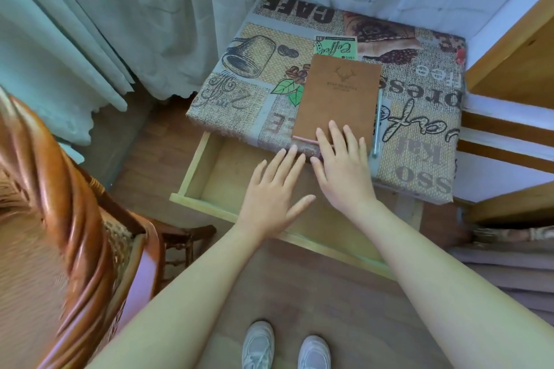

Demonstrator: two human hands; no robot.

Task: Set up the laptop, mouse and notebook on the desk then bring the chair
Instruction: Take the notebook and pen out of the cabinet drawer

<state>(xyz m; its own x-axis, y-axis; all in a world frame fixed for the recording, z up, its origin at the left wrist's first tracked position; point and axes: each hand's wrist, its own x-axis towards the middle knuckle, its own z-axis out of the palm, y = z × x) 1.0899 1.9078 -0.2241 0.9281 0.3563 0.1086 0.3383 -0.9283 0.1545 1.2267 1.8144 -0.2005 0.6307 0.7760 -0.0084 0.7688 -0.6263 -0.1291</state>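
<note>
A brown notebook (337, 99) with a deer emblem lies on the small desk (419, 117), which is covered by a coffee-print cloth. My right hand (341, 165) lies flat with straight fingers, its fingertips on the notebook's near edge. My left hand (272, 192) is spread open just left of it, over the pulled-out wooden drawer (198, 168), fingertips at the desk's front edge. A pen (377, 126) lies along the notebook's right side. A wooden chair (75, 204) with a glossy brown back stands at the left. No laptop or mouse is in view.
Pale curtains (120, 24) hang behind and left of the desk. A wooden frame with white slats (509, 129) stands at the right. The drawer sticks out toward me over the wood floor. My white shoes (286, 347) are at the bottom.
</note>
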